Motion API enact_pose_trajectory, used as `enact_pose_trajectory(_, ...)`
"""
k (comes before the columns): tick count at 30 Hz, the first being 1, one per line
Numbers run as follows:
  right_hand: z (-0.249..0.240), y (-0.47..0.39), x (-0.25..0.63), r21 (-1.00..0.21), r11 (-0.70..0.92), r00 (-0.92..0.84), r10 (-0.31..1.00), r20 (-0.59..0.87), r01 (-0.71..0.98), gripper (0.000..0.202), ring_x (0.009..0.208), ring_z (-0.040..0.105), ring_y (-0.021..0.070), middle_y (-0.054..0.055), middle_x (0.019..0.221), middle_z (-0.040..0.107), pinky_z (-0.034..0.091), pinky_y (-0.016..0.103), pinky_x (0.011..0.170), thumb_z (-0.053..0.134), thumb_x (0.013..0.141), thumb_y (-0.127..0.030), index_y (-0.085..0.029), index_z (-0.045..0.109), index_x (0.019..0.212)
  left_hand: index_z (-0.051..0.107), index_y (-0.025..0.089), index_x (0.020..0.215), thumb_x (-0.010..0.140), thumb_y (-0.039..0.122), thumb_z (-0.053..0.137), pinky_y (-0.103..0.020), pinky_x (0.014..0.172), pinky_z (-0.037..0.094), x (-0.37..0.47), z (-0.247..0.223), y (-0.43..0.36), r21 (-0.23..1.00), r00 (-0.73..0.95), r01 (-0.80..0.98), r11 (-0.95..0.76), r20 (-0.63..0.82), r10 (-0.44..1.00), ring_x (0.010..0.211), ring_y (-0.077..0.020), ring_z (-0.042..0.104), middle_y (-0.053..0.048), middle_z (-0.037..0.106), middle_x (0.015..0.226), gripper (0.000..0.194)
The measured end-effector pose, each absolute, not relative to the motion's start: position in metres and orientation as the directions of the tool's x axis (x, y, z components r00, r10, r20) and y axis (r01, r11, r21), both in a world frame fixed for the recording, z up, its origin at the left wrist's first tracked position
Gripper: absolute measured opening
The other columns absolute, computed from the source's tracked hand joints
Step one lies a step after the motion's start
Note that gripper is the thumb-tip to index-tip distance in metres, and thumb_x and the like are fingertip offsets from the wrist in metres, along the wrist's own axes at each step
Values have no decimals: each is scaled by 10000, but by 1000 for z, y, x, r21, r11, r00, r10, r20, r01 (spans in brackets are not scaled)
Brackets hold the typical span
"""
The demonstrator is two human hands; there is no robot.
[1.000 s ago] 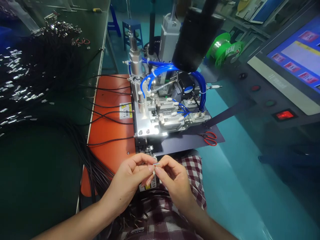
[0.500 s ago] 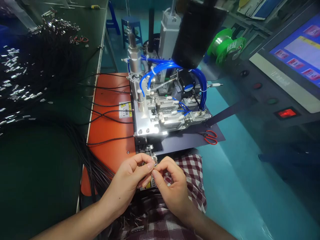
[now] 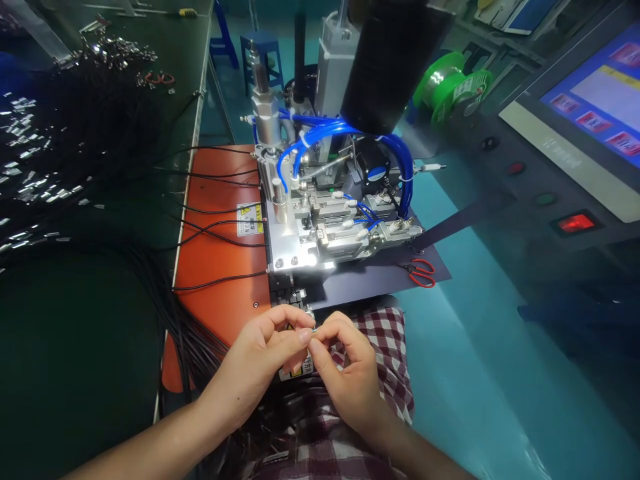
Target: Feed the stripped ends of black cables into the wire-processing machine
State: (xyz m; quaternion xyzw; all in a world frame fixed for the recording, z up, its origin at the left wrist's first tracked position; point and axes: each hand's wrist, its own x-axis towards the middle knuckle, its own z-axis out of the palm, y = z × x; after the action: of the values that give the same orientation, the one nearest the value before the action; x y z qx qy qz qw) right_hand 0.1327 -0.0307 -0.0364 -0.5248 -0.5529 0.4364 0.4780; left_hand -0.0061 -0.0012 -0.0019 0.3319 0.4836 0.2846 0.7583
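My left hand (image 3: pixel 265 353) and my right hand (image 3: pixel 350 370) meet fingertip to fingertip at the lower middle, over the near end of the machine (image 3: pixel 295 247). Thumb and forefinger are pinched together on each hand. Between the tips shows a tiny shiny piece, mostly hidden, too small to name. Black cables (image 3: pixel 220 277) run from the left across the orange plate (image 3: pixel 215 253) to the machine's edge. A thick bundle of black cables (image 3: pixel 193 340) hangs beside my left wrist.
Red-handled scissors (image 3: pixel 423 272) lie on the dark base plate at the right. A control panel (image 3: pixel 565 160) with a lit screen stands at the right. Behind are a green spool (image 3: pixel 443 87) and a blue stool (image 3: pixel 263 47). Cables with metal ends (image 3: pixel 100 73) cover the left table.
Both hands have shifted very slightly to the right, still fingertip to fingertip. The left forefinger is a little straighter.
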Motion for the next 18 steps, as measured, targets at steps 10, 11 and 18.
enact_pose_trajectory(10,-33,-31,132,-987,84,-17,996,82,137,175,617,490,141,-12,662,545,402,287,583,538,847,-120,-210,536,697,596,155,749,800,270,647,-206,534,370,-3,1,-3,777,310,-162,609,-545,779,550,-95,465,17,554,570,135)
enact_pose_trajectory(11,-33,-31,132,-988,78,-15,997,77,137,179,620,492,142,-11,659,548,405,288,586,537,849,-123,-209,537,692,596,154,742,799,267,646,-206,527,373,-3,1,-3,781,299,-167,602,-542,785,543,-95,471,15,557,566,136)
enact_pose_trajectory(18,-37,-36,133,-986,48,61,996,58,158,153,615,479,137,-15,679,497,390,275,572,548,837,-133,-205,533,703,613,168,841,779,262,666,-196,530,387,-4,2,0,810,291,-41,585,-551,782,544,-97,498,33,560,569,124)
